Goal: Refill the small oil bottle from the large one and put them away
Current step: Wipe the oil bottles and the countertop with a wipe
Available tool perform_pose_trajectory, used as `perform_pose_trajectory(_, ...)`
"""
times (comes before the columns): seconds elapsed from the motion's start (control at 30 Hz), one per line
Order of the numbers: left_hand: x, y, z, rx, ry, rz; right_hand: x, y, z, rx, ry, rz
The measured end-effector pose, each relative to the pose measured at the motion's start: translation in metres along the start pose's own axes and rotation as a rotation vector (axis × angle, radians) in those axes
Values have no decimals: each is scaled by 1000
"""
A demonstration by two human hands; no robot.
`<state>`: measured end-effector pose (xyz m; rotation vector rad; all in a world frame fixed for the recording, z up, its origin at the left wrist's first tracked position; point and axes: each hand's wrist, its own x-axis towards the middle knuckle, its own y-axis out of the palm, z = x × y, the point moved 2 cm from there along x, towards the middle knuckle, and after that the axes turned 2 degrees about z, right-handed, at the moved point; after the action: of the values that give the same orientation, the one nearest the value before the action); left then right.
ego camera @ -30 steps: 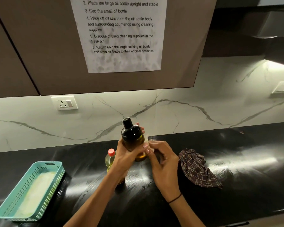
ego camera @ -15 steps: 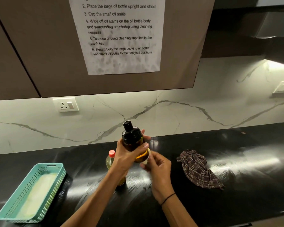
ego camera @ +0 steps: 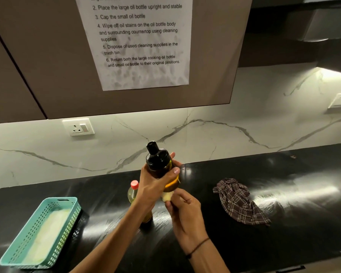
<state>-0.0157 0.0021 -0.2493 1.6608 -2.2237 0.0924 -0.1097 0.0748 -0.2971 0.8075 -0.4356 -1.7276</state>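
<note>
Amber glass with a black cap, the small bottle (ego camera: 159,164) is held tilted above the black counter (ego camera: 283,203), the left hand (ego camera: 154,186) curled round its body. Under its base the right hand (ego camera: 183,207) pinches a pale wad (ego camera: 167,196) against the glass. Behind the left wrist stands the large bottle (ego camera: 133,194), red-capped and upright. A checked cloth (ego camera: 240,201) lies crumpled to the right; a teal basket (ego camera: 41,233) sits at the left.
</note>
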Motion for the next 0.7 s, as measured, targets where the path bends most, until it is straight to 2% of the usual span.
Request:
perform_pose_trajectory(0.1,-4,-6,0,3,14,10,1,-14,9,87,-70,-14)
perform_pose_trajectory(0.2,-11,-1,4,-9,0,27,14,-9,18,46,-117,-33)
perform_pose_trajectory(0.3,-11,7,2,-15,4,47,16,3,9,-3,-34,11)
perform_pose_trajectory(0.47,-4,3,-4,52,45,49,-1,-9,-7,4,114,176)
perform_pose_trajectory(0.53,-6,-2,2,41,27,27,-3,-19,-7,23,108,159)
perform_pose_trajectory(0.7,-17,1,12,27,14,29,11,-24,2,-55,-59,33)
